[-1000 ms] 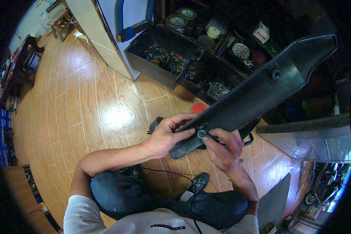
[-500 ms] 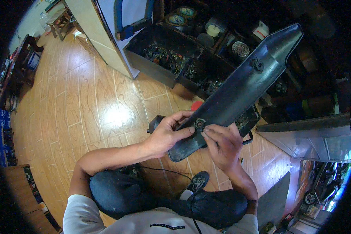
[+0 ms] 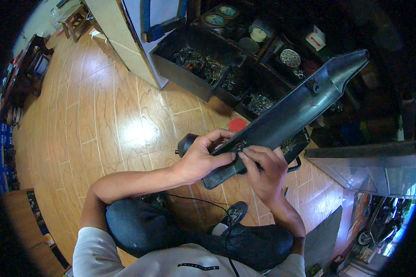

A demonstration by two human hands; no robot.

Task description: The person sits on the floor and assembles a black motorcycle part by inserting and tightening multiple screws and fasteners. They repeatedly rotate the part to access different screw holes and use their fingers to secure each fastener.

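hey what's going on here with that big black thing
A seated person holds a long black tapered metal cover over their lap, its narrow end pointing up and away. Their left hand grips its lower end, while the right hand has its fingertips on a small fitting there. Beyond it, dark trays of small parts and a round red lid sit on the wood-pattern floor.
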